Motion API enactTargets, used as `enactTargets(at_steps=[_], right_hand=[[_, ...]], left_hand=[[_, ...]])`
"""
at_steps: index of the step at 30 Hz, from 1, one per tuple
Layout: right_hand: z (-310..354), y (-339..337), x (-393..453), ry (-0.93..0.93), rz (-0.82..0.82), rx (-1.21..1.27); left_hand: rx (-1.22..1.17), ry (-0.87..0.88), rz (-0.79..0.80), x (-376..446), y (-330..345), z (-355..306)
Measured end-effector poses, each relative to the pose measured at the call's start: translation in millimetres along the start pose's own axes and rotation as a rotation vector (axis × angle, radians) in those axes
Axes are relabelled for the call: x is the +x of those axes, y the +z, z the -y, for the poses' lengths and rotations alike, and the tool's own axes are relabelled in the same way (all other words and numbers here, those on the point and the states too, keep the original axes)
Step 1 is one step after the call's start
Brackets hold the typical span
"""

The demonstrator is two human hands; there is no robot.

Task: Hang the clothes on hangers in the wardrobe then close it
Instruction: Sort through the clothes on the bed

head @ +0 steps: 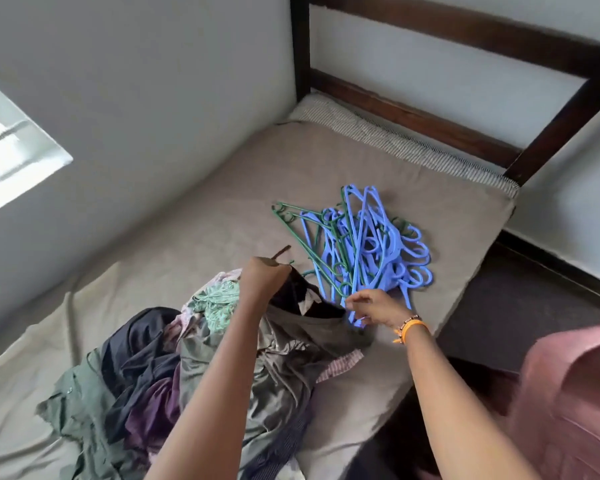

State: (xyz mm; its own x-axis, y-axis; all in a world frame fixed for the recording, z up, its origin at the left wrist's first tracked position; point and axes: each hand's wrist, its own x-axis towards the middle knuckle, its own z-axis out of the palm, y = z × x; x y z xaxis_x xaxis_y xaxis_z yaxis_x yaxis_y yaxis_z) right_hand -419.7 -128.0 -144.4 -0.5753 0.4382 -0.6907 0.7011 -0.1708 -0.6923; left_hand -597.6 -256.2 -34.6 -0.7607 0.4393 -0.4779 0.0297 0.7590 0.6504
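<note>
I'm at the threading step: my left hand (264,277) clenches a dark garment's collar (293,292) and a thin green hanger, while my right hand (374,306) pinches the grey shirt neckline (326,322). Next, seat the hanger inside. One heap of crumpled clothes (174,368) lies on the bed (222,209) beside one tangle of blue and green plastic hangers (361,244) (too knotted to count).

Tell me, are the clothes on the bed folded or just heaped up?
Heaped, not folded: the clothes lie crumpled and overlapping in one loose pile on the bed.
</note>
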Motion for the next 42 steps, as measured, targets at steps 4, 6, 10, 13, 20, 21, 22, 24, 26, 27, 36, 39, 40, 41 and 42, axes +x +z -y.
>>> enactTargets(at_steps=[4, 6, 10, 13, 20, 21, 22, 24, 26, 27, 36, 39, 40, 41, 42], right_hand=[[-23.1, -27.3, 71.9, 0.116, -0.347, -0.011], [-39.4, -38.0, 108.0, 0.186, -0.462, -0.009], [-45.3, -44.8, 147.4, 0.322, -0.573, -0.058], [-45.3, -44.3, 165.5, 0.395, -0.637, -0.081], [-37.1, -55.6, 166.5, 0.301, -0.541, -0.159], [-35.2, -54.4, 163.0, 0.264, -0.534, -0.116], [-31.9, -51.7, 156.5, 0.224, -0.531, -0.061], [-21.8, -37.2, 140.8, 0.11, -0.529, 0.051], [-2.7, -12.5, 121.0, -0.058, -0.507, 0.17], [10.1, 2.2, 111.4, -0.141, -0.491, 0.232], [113.9, 100.3, 40.9, -0.567, -0.536, 0.19], [98.7, 103.4, 25.5, -0.55, -0.523, -0.065], [93.6, 101.3, 18.2, -0.529, -0.541, -0.144], [89.5, 98.8, 9.0, -0.504, -0.569, -0.22], [86.4, 96.9, -0.8, -0.485, -0.604, -0.285]], left_hand=[[0.15, 0.048, -0.033, 38.0, 35.7, -4.0], [0.19, 0.048, -0.049, 51.6, 50.3, -1.9], [0.269, 0.063, -0.075, 66.7, 66.3, 9.9], [0.269, 0.058, -0.066, 71.8, 70.1, 17.5], [0.215, -0.022, -0.121, 75.8, 46.4, 21.1], [0.205, -0.034, -0.128, 74.3, 41.6, 22.0], [0.194, -0.044, -0.138, 72.4, 36.9, 22.9], [0.158, -0.055, -0.16, 67.0, 26.5, 24.4], [0.123, -0.056, -0.174, 61.5, 14.7, 26.2], [0.114, -0.058, -0.176, 58.3, 8.9, 26.2], [-0.08, 0.026, -0.178, 20.3, -50.8, 9.5], [-0.247, 0.054, -0.21, -4.0, -80.1, 6.9], [-0.31, 0.061, -0.22, -12.6, -89.5, 8.0], [-0.367, 0.061, -0.223, -20.8, -97.8, 10.3], [-0.411, 0.063, -0.217, -29.2, -104.3, 13.1]])
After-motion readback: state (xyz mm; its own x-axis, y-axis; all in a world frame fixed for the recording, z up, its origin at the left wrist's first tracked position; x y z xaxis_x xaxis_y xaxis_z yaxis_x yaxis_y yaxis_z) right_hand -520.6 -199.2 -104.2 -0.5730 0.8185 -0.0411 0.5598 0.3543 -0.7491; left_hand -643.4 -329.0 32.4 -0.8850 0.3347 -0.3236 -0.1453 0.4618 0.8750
